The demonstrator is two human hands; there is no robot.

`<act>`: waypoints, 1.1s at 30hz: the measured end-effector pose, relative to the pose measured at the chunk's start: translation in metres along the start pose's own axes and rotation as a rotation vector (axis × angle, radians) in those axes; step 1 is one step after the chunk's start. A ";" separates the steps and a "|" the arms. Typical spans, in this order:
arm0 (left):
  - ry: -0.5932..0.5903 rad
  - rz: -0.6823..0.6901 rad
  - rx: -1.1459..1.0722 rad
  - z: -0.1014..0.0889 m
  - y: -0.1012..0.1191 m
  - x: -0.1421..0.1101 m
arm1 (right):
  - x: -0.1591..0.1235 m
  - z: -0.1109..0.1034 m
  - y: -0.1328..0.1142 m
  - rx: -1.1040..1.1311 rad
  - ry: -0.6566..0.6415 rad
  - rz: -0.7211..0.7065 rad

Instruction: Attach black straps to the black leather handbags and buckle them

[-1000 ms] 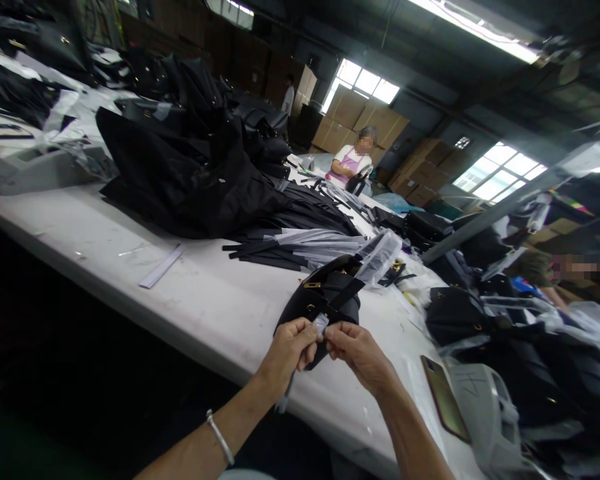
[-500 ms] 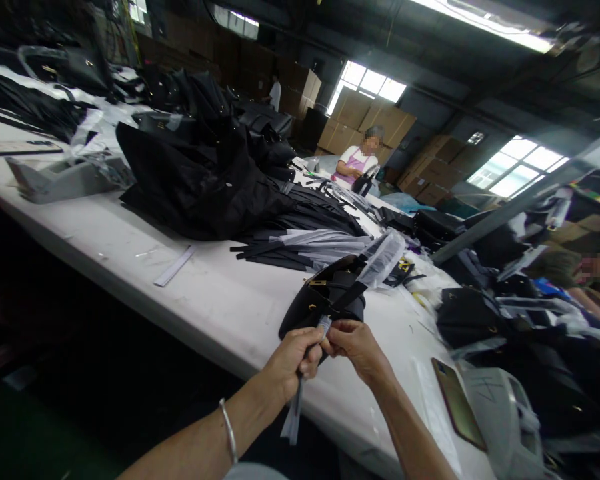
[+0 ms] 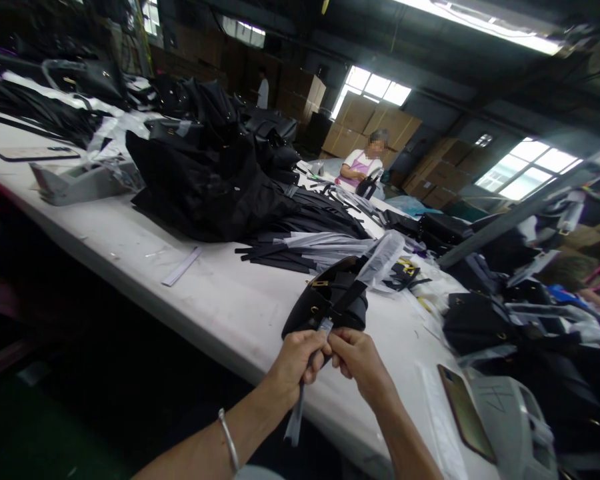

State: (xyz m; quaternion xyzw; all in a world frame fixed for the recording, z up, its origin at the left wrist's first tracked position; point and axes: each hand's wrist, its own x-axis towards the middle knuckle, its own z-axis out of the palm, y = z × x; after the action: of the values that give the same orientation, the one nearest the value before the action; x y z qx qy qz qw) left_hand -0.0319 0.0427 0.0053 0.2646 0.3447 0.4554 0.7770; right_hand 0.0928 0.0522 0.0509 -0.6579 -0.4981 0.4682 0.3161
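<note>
A small black handbag (image 3: 300, 312) with gold fittings lies on the near edge of the white table (image 3: 235, 300). Its strap (image 3: 380, 260) is partly wrapped in translucent film and arches over the bag toward the far side. In front of the bag, my left hand (image 3: 303, 357) is closed on the strap's near end, whose wrapped tail (image 3: 295, 420) hangs below the table edge. Fingertips of my right hand (image 3: 353, 357) pinch at the same strap, touching my left fingers. Exactly what the right fingertips grip is hidden.
Beyond the bag lie a bundle of black straps (image 3: 300, 250) and a heap of black fabric (image 3: 210, 187). To the right are a phone (image 3: 465, 413), a grey plastic holder (image 3: 510, 413) and more black bags (image 3: 475, 323). A co-worker (image 3: 360, 167) stands across the table.
The view has shifted slightly, so the scene sits a little more to the right. My right fingers have moved slightly down along the strap; the left hand keeps its grip.
</note>
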 end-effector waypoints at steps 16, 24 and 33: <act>0.040 0.301 0.553 -0.008 -0.001 0.000 | -0.011 0.000 0.009 -0.086 0.215 -0.169; 0.151 0.507 0.757 -0.014 -0.002 0.001 | -0.010 -0.010 -0.035 -0.691 0.014 -0.549; 0.147 0.526 0.768 -0.014 0.006 -0.004 | -0.009 -0.012 -0.048 -0.722 -0.043 -0.608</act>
State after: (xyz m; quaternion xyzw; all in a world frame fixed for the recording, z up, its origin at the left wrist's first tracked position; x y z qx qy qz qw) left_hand -0.0476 0.0426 0.0016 0.5784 0.4634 0.4940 0.4546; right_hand 0.0859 0.0583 0.1002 -0.5403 -0.8054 0.1648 0.1794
